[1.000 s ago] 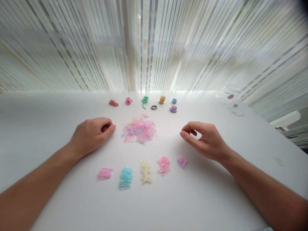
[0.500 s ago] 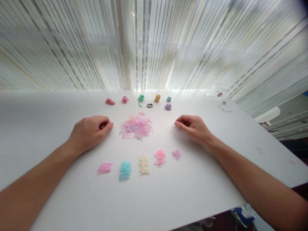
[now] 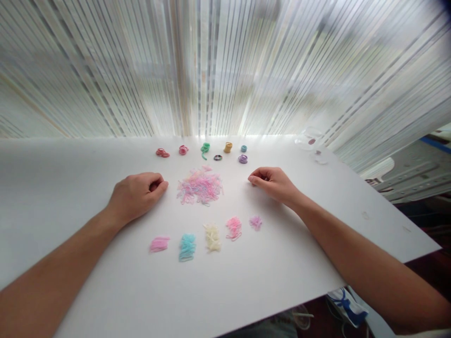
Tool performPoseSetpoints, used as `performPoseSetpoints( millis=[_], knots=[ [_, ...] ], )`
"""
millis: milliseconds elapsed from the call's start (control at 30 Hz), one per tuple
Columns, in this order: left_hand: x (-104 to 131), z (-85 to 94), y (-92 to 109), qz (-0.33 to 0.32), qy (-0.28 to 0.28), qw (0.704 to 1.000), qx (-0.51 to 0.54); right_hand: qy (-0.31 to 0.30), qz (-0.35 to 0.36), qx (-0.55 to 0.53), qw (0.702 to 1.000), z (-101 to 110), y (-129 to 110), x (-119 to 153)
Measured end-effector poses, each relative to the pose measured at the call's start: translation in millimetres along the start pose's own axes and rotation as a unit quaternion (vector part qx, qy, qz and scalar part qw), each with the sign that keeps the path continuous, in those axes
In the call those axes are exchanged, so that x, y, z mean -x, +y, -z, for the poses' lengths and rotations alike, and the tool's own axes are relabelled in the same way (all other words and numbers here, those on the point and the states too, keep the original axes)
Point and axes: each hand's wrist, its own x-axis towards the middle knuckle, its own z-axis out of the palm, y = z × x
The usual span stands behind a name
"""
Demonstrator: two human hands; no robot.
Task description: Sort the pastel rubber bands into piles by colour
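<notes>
My left hand (image 3: 139, 195) rests on the white table with its fingers curled in and the thumb against them; no object shows in it. To its right lies a loose pile of small pastel rubber bands (image 3: 200, 187), mostly pink and lilac. Across that pile, my right hand (image 3: 271, 183) is closed in a loose pinch, with nothing visible at the fingertips. Nearer me sit sorted clusters: pink bands (image 3: 159, 244), light blue bands (image 3: 187, 247), cream bands (image 3: 212, 238), brighter pink bands (image 3: 234, 228) and a little lilac cluster (image 3: 255, 222). Neither hand touches any bands that I can see.
Along the back stand small coils: red (image 3: 162, 152), pink (image 3: 183, 149), green (image 3: 205, 148), yellow (image 3: 228, 147), blue (image 3: 244, 148) and purple (image 3: 243, 159). A dark multicoloured ring (image 3: 218, 158) lies among them. Clear plastic (image 3: 309, 140) is at back right, before a striped curtain (image 3: 211, 70).
The view has shifted slightly, so everything sits a little differently in the picture. Both hands keep their curled shape, and the right one appears slightly closer to the pile. The band clusters look unchanged.
</notes>
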Motion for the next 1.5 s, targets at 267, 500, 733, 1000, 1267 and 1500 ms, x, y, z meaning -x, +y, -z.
performPoseSetpoints(
  millis=[267,500,733,1000,1267,1500],
  knots=[
    [1.1,0.1,0.9,0.003,-0.004,1.000,0.003,-0.085,-0.040,-0.048,0.994,7.4,-18.9,-22.2],
    [1.4,0.0,0.6,-0.001,0.000,1.000,-0.002,-0.081,0.045,-0.102,0.991,-24.3,-34.9,-45.2],
    [2.0,-2.0,-1.3,0.001,0.001,1.000,-0.001,-0.142,0.110,-0.119,0.976,-41.1,-26.8,-35.5],
    [1.9,-2.9,-2.1,0.011,-0.002,1.000,-0.003,-0.165,0.212,-0.051,0.962,-37.1,-25.8,-32.8],
    [1.9,-1.5,-1.3,0.007,0.003,1.000,-0.005,-0.164,0.213,-0.043,0.962,-37.7,-27.2,-32.0],
    [1.9,-2.6,-1.4,0.011,0.001,1.000,-0.001,-0.188,0.178,-0.070,0.963,-35.0,-25.6,-34.6]
  ],
)
